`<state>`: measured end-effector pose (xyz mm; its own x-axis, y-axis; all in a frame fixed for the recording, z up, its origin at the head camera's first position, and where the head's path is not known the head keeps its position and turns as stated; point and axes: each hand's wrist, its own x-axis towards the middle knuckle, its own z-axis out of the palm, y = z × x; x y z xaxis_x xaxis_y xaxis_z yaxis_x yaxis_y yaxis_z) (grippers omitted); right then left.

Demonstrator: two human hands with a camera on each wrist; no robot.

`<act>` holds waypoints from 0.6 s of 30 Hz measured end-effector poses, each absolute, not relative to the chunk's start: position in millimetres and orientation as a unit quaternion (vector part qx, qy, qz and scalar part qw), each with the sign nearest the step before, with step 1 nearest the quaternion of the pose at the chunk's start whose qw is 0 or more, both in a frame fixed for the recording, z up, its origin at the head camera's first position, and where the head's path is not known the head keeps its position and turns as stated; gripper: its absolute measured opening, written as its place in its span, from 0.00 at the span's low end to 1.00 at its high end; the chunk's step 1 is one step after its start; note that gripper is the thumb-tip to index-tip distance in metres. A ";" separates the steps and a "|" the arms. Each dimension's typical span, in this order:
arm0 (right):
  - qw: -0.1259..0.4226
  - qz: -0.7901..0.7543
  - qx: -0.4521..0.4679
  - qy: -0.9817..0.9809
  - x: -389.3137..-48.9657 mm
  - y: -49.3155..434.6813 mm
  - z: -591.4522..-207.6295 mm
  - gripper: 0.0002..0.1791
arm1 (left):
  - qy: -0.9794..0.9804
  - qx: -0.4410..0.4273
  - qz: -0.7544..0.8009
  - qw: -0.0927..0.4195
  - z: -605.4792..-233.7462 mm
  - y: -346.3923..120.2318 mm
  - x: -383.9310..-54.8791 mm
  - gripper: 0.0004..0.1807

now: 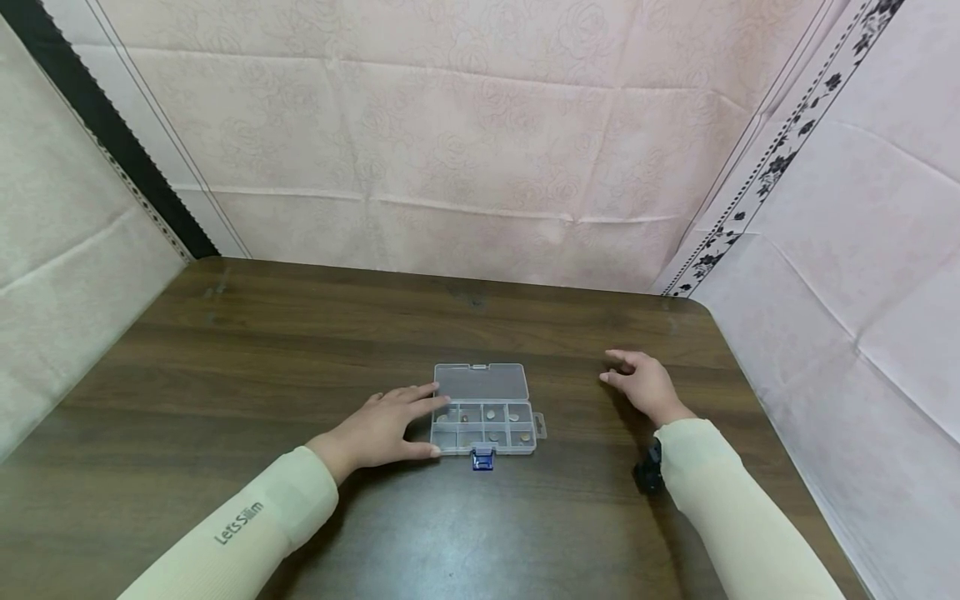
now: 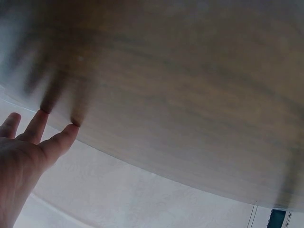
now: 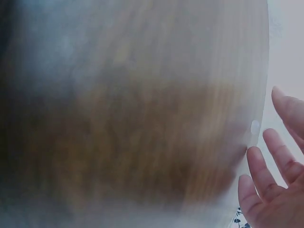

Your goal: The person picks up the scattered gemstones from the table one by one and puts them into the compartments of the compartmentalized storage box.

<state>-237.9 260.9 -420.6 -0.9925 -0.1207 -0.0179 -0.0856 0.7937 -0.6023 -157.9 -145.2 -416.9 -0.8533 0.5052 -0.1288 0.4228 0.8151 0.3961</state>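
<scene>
A clear plastic compartment box (image 1: 483, 427) lies on the table with its lid (image 1: 482, 382) folded back. Small pale, roundish pieces (image 1: 491, 414) sit in several compartments; their kind is too small to tell. A blue latch (image 1: 483, 460) hangs at the front. My left hand (image 1: 382, 427) is at the box's left side, fingers spread, with thumb and fingertips touching its edge. To the right, apart from the box, my right hand (image 1: 641, 386) hovers low with loosely bent fingers. A small whitish oval spot (image 3: 255, 127) shows near its fingertips in the right wrist view.
The brown wood-grain table (image 1: 300, 333) ends at a pale patterned cloth (image 1: 465, 150) behind. More cloth hangs at the left (image 1: 67, 275) and right (image 1: 862, 250). A dark device (image 1: 648, 469) is on my right wrist.
</scene>
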 end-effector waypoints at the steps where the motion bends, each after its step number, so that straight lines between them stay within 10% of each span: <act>1: 0.026 -0.315 -0.056 0.947 -238.0 261.1 -420.6 0.26 | 0.946 0.245 0.180 0.115 -417.0 -145.2 -158.0 0.41; 18: 0.041 -0.310 -0.044 0.949 -241.8 263.4 -419.3 0.19 | 0.945 0.250 0.179 0.110 -417.0 -145.5 -158.2 0.40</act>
<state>-241.8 263.4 -419.3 -0.9928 -0.1089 -0.0500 -0.0583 0.8034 -0.5925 -158.2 -145.5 -417.0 -0.8509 0.5116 -0.1195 0.4327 0.8115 0.3927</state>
